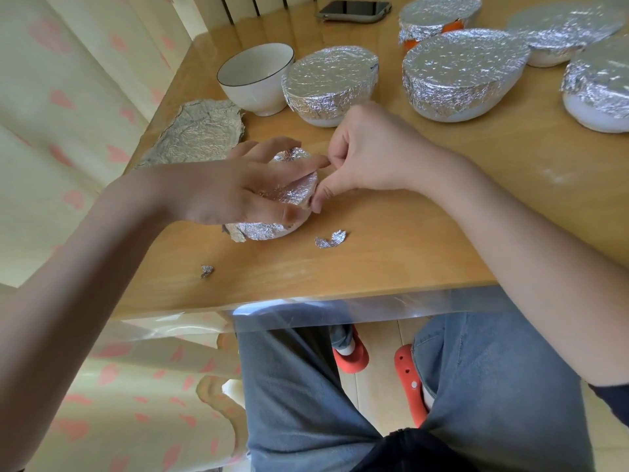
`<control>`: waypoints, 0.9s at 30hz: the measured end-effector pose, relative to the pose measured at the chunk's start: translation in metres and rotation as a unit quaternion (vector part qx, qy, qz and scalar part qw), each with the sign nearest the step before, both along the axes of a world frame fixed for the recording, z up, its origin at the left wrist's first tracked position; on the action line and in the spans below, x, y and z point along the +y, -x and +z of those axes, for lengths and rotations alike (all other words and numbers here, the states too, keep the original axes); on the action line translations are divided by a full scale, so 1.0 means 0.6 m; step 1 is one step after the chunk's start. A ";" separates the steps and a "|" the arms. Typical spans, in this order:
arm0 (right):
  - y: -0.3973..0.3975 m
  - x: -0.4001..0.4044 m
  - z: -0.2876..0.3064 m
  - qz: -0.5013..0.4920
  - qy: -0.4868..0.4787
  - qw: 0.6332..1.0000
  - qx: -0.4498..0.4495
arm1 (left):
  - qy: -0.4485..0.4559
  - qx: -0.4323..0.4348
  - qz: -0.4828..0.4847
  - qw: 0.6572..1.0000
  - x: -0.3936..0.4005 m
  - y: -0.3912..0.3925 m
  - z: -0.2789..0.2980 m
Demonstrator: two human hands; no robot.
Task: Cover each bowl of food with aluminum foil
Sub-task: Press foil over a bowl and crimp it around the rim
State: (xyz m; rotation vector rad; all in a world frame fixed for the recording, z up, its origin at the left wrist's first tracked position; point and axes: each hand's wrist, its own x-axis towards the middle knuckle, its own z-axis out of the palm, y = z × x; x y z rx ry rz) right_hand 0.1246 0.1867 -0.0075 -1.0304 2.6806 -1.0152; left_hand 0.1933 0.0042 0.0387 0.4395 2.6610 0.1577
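From the head view, you are most of the way through. Five bowls already wear foil: one in the middle of the table (391, 240) just behind your hands (329, 84), a wide one to its right (464, 71), one with orange showing under its foil at the back (439, 16), a flat-looking one at the far right back (561, 30), and one cut off by the right edge (600, 85).

You are working on the small bowl (272, 212) close to the table's near-left part. Its top and sides are wrapped already. Your left hand (238, 189) lies over it with fingers spread, thumb down at the near rim, holding the bowl steady. Your right hand (357, 155) has its grip closed in a pinch on the foil edge at the bowl's right rim, so you look to be tucking the last loose bit.

Left to do, as far as this view shows: the white bowl with the dark rim (255, 78) stands uncovered behind and to the left; whether it holds food cannot be told. A crumpled foil sheet (200, 131) lies beside it at the left edge, seemingly ready. Two torn foil scraps, one larger (330, 240) and one tiny (206, 270), lie on the table near you. A phone (354, 10) rests at the far side.
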 end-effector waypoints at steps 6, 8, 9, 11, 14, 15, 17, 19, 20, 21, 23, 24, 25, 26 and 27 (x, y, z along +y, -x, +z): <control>0.013 0.006 -0.012 -0.010 -0.004 0.999 0.042 | -0.007 -0.036 0.017 0.999 -0.006 0.005 -0.003; 0.017 0.003 -0.012 -0.036 -0.041 0.992 0.111 | -0.009 -0.039 0.022 0.999 -0.005 0.003 -0.003; 0.018 0.002 -0.012 -0.041 -0.050 0.990 0.127 | -0.004 -0.038 0.024 0.999 -0.003 0.002 -0.002; 0.016 0.007 -0.013 -0.045 -0.054 0.990 0.119 | 0.001 -0.025 0.034 0.999 0.000 0.004 -0.005; -0.003 0.027 -0.017 -0.053 -0.050 0.994 0.078 | 0.014 0.022 0.063 0.998 0.014 -0.002 -0.011; -0.015 0.036 -0.020 -0.068 -0.036 0.994 0.072 | 0.020 0.023 0.072 0.997 0.016 -0.003 -0.014; -0.047 0.048 -0.025 -0.085 0.008 0.995 0.043 | 0.025 -0.001 0.083 0.996 0.016 -0.009 -0.015; -0.084 0.044 -0.027 -0.078 0.003 0.997 0.027 | 0.022 -0.024 0.081 0.996 0.008 -0.009 -0.004; -0.100 0.035 -0.028 -0.077 -0.020 0.996 0.037 | 0.030 -0.024 0.068 0.997 0.000 -0.005 0.002; -0.111 0.024 -0.028 -0.083 -0.042 0.994 0.054 | 0.044 -0.018 0.046 0.998 -0.009 0.000 0.007; -0.124 0.005 -0.028 -0.114 -0.060 0.987 0.091 | 0.063 -0.019 -0.002 0.998 -0.019 0.008 0.010; -0.126 -0.001 -0.028 -0.130 -0.051 0.985 0.100 | 0.056 -0.025 -0.016 0.998 -0.021 0.011 0.009; -0.125 -0.004 -0.027 -0.139 -0.039 0.984 0.101 | 0.041 -0.028 -0.023 0.999 -0.020 0.013 0.007; -0.123 -0.005 -0.028 -0.140 -0.028 0.985 0.097 | 0.024 -0.026 -0.024 0.999 -0.019 0.014 0.004; -0.120 -0.005 -0.029 -0.136 -0.022 0.986 0.094 | 0.011 -0.018 -0.027 0.999 -0.019 0.016 0.000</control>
